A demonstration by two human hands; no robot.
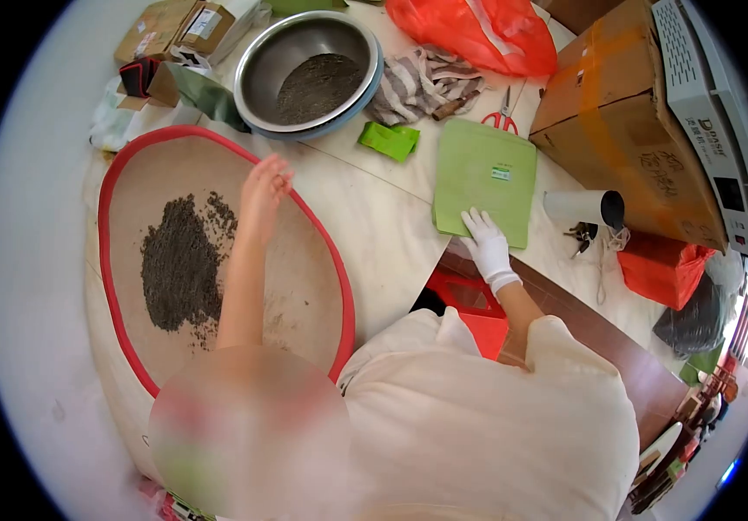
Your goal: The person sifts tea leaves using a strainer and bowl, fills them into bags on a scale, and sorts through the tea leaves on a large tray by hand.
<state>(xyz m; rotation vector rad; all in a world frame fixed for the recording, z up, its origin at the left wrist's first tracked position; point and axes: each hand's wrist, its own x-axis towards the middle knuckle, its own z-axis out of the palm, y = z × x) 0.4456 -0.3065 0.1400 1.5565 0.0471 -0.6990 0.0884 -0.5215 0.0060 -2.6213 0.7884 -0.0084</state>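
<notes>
My bare left hand [267, 184] is above the right side of a wide, shallow round tray with a red rim [329, 239]. Its fingers are curled together, and whatever they may hold is too small to make out. Dark, loose, crumbly material [178, 265] lies heaped on the tray's left half, with scattered bits around it. My right hand [487, 243], in a white glove, rests flat with fingers spread on the lower edge of a flat green bag or stack of bags [485, 178] bearing a small label. A small bright green packet [389, 141] lies between the tray and the green bags.
A metal bowl [257, 74] with similar dark material sits behind the tray. Near it are a striped cloth [426, 82], red-handled scissors [502, 117] and a red plastic bag [478, 30]. A cardboard box [622, 130], a white cylinder [575, 207] and keys [582, 234] stand or lie rightward.
</notes>
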